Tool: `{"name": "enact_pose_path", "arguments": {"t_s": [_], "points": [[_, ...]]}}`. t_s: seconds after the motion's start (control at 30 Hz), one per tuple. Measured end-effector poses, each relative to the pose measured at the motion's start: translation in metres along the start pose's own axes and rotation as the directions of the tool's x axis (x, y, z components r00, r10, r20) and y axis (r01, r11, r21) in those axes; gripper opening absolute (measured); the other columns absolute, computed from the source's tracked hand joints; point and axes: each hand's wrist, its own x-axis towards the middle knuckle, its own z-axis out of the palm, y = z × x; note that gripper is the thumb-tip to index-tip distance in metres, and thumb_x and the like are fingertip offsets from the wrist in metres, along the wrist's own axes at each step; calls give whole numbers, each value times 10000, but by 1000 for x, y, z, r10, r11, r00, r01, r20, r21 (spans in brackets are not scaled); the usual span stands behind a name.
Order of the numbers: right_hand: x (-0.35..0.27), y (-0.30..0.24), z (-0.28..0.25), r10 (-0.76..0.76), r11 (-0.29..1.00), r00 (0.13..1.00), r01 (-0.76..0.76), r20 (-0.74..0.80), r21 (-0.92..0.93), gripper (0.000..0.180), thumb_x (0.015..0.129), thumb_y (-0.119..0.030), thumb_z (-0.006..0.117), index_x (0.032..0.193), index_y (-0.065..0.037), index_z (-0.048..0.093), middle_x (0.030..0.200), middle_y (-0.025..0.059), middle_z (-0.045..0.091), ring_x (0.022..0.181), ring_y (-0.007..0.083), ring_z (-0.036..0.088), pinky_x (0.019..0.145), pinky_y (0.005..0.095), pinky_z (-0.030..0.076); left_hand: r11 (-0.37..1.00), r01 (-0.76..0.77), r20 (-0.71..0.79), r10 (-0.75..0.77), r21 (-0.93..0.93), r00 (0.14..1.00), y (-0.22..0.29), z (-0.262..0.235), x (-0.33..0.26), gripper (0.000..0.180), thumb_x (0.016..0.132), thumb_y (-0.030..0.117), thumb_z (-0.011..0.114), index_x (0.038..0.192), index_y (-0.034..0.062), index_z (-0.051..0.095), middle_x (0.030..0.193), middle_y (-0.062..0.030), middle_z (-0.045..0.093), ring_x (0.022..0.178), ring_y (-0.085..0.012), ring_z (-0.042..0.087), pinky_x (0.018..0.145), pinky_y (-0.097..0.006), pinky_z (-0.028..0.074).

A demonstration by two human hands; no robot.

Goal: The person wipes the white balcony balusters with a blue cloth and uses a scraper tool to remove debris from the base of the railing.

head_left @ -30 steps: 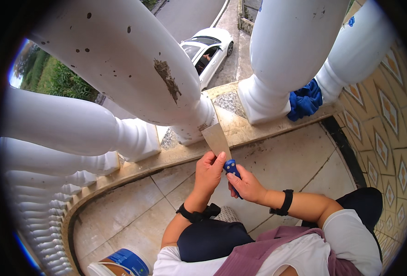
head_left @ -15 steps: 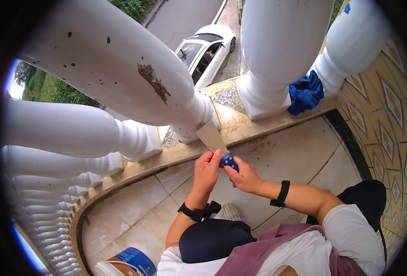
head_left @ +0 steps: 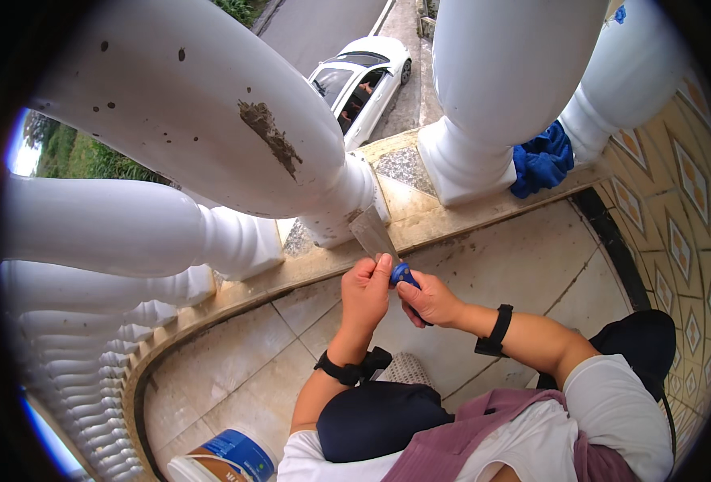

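Observation:
A putty knife (head_left: 374,232) with a wide metal blade and a blue handle points up and to the left, its tip by the base of a white baluster (head_left: 235,120). That baluster has a brown patch and several dark spots on its surface. My right hand (head_left: 434,302) is wrapped round the blue handle. Close beside it, my left hand (head_left: 364,291) is closed, thumb and fingers pinching the lower part of the blade near the handle.
More white balusters (head_left: 484,104) stand on the stone ledge (head_left: 420,229), which curves away to the left. A blue cloth (head_left: 543,161) lies between two balusters. A bucket (head_left: 231,456) stands at lower left. Beyond the railing a white car (head_left: 363,84) is on the road.
The putty knife has turned slightly, and both hands have shifted a little to the right. The view has moved slightly; the grips look alike.

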Motion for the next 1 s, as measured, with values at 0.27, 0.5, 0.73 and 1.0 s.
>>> {"name": "enact_pose_path", "arguments": {"t_s": [0.27, 0.5, 0.73, 1.0], "points": [[-6, 19, 14, -112, 990, 973, 92, -203, -107, 356, 881, -419, 517, 912, -69, 460, 603, 34, 524, 467, 100, 500, 433, 242, 404, 997, -9, 100, 16, -75, 995, -4, 0, -2, 264, 916, 195, 511, 758, 0, 593, 752, -17, 627, 679, -44, 512, 600, -205, 422], [-5, 21, 2, -324, 828, 909, 138, -262, -543, 323, 861, -361, 566, 969, -62, 511, 670, 76, 585, 581, 187, 574, 563, 312, 452, 964, 106, 158, -69, -244, 985, -16, 0, -1, 279, 933, 281, 469, 911, 18, 560, 942, -98, 636, 823, -129, 595, 765, -258, 469], [5, 13, 6, -198, 919, 953, 99, -231, -382, 324, 878, -370, 542, 915, -52, 495, 605, 45, 543, 499, 133, 538, 472, 277, 422, 994, 8, 55, -2, -106, 998, -26, -6, 9, 259, 925, 241, 494, 785, 26, 529, 844, -110, 650, 715, -111, 591, 662, -236, 473], [2, 12, 6, -15, 1000, 1000, 15, -13, 13, 355, 909, -413, 464, 931, -59, 478, 537, 15, 469, 384, 90, 442, 361, 229, 352, 987, -131, -104, 140, 91, 985, -5, 4, 0, 344, 896, 208, 547, 617, 31, 452, 631, -29, 587, 573, -41, 436, 474, -222, 365]]}}
